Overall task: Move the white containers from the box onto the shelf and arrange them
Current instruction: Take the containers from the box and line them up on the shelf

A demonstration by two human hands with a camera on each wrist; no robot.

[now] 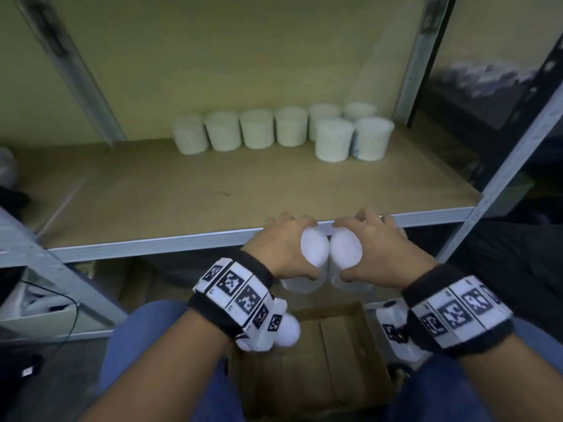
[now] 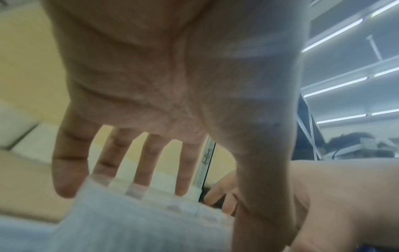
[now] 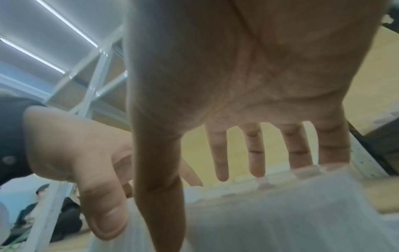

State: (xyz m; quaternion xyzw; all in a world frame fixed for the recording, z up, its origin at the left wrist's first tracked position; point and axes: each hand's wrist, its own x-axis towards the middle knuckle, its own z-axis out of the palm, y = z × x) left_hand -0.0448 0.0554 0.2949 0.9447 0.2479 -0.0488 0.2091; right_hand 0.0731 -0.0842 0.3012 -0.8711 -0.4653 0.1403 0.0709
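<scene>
Left hand (image 1: 281, 248) and right hand (image 1: 370, 248), palms down, each clamp a grip on one white cylindrical plastic container (image 1: 313, 246). Both hover side by side at 6 o'clock of the wooden shelf (image 1: 213, 190), containers touching.

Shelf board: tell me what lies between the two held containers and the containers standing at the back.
Only bare brown shelf board, seen in the head view.

The left hand (image 1: 281, 248) and right hand (image 1: 373, 248) each grip a white cylindrical plastic container (image 1: 313, 248), side by side and touching, at the front edge of the brown board shelf with grey metal frame (image 1: 182, 190). Eight similar white containers (image 1: 291, 126) stand at its back. An open brown cardboard box (image 1: 320, 360) lies below.
</scene>
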